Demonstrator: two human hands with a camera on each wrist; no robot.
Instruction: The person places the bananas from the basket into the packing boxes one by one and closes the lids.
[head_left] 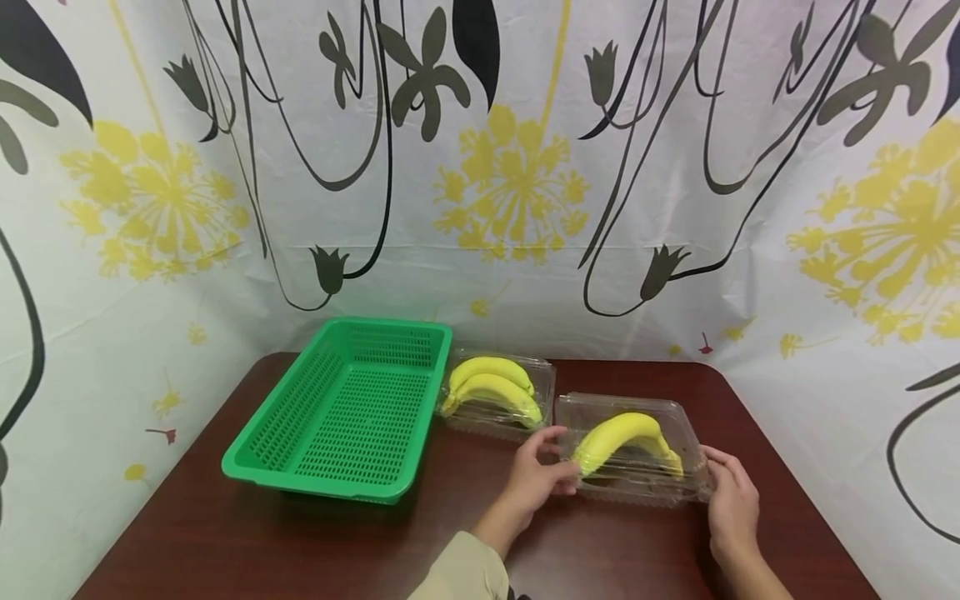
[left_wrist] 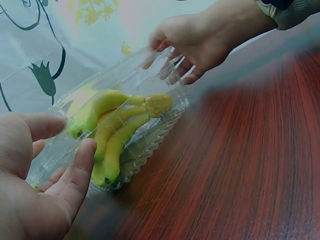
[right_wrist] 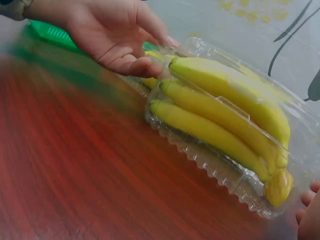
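A clear plastic clamshell box (head_left: 637, 492) with a bunch of yellow bananas (head_left: 618, 435) inside is held between both hands at the table's right side. My left hand (head_left: 531, 473) grips its left end, thumb toward the near side and fingers farther back. At the opposite end, my right hand (head_left: 733, 502) holds the box by its short side. Through the plastic, the bunch (right_wrist: 220, 122) shows several fruits joined at a brownish-yellow stem, which points toward the right hand. The lid lies over the bananas.
Behind and left of the held box stands another clear box (head_left: 487, 429) with yellow bananas (head_left: 491, 392). A green perforated basket (head_left: 322, 485) sits beside it on the left of the dark red wooden table (head_left: 480, 492). A flower-patterned sheet (head_left: 517, 300) hangs behind.
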